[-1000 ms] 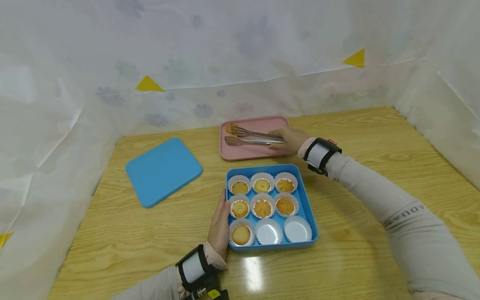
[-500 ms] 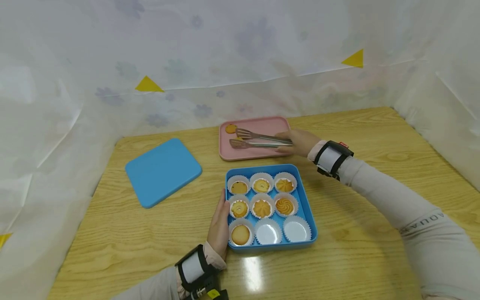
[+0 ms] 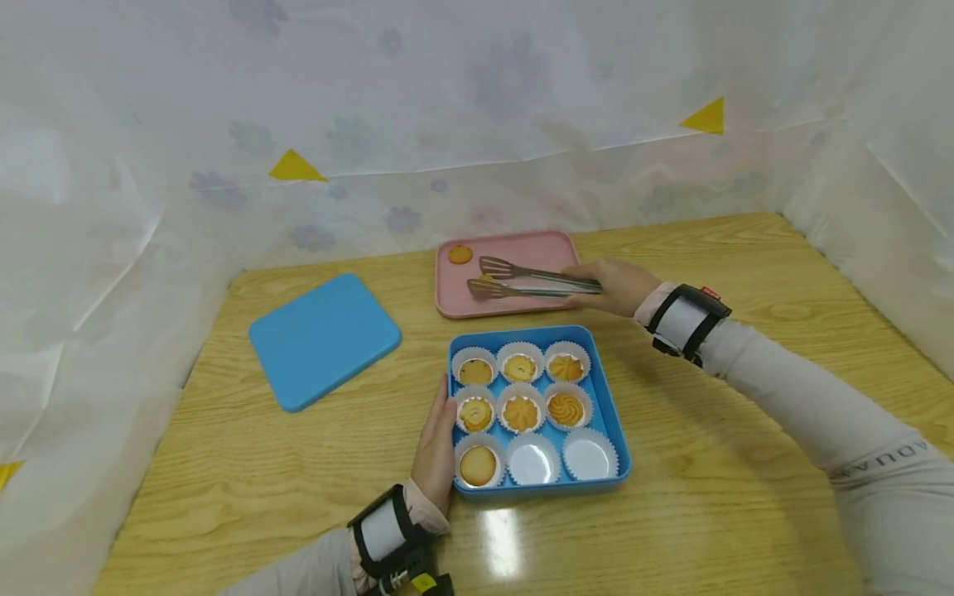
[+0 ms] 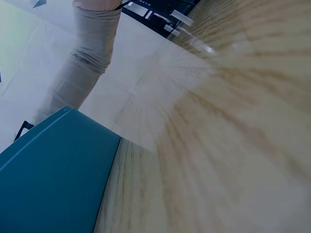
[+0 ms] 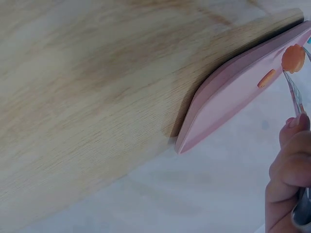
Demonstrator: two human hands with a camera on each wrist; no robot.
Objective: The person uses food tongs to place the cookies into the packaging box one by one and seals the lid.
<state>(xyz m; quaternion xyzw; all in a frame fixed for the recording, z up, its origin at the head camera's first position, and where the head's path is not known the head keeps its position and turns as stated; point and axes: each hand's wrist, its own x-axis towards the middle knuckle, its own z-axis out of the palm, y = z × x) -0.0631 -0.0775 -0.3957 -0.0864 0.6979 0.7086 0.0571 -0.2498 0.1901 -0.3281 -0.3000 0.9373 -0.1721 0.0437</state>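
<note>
Pink, the tray [image 3: 531, 245] lies left of the right hand [image 3: 613, 286], whose fingers are curled round the metal tongs [image 3: 538, 274]. From the head, only a sliver of the held biscuit [image 3: 486, 278] shows at the tong tips; the right wrist view shows its round face between both tips, with the other biscuit [image 5: 266, 78] on the tray, farther from the hand. The left hand [image 3: 434, 454] lies with extended fingers along the left wall of the blue box [image 3: 613, 414], grasping nothing; seven of the box's nine paper cups [image 3: 532, 460] hold biscuits. A flat blue panel [image 3: 325, 342] lies beyond that hand, to its left. The left wrist view leaves the left hand out and shows the box's outer wall, with a grey sleeve [image 4: 80, 68] past it; dark objects [image 4: 158, 17] at the top are cut off and hard to make out. The right wrist view crops the right hand and tongs at its edge. Compared with a second ago, the right hand and tongs have shifted right, leaving the other biscuit, then partly covered by a tong tip, in full view; left hand and box are unmoved
</note>
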